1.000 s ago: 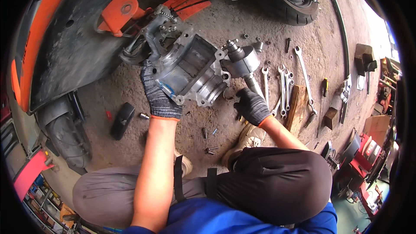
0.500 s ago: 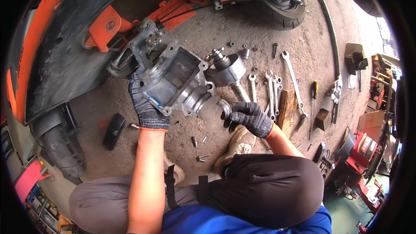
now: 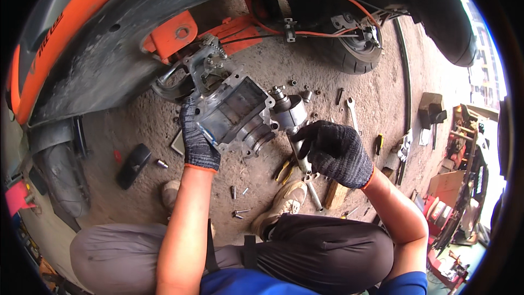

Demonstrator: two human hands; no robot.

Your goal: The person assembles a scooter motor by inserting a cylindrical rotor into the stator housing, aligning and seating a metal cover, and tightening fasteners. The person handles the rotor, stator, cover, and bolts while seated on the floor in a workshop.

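Observation:
My left hand (image 3: 199,139), in a grey knit glove with an orange cuff, grips the lower left edge of a grey metal housing (image 3: 233,110). The housing is tilted, with a square opening facing up and a ringed round neck (image 3: 258,140) at its lower right. My right hand (image 3: 337,152), gloved alike, hovers right of the housing, fingers curled together; what they hold, if anything, is hidden. Partly behind those fingers lies a drum-shaped metal part (image 3: 292,113) with a shaft. A lever bracket with a spring (image 3: 204,65) adjoins the housing's upper left.
Yellow-handled pliers (image 3: 284,169), a wrench (image 3: 352,112), a wooden block (image 3: 335,194) and a screwdriver (image 3: 379,143) lie on the rough ground. Several loose bolts (image 3: 239,213) are near my shoe (image 3: 284,202). An orange-and-black vehicle body (image 3: 125,38) and a wheel (image 3: 357,57) stand beyond.
My right hand has moved up and right from below the housing's neck, over the shaft. The metal ring it held no longer shows. My left hand keeps its grip; the whole view has shifted.

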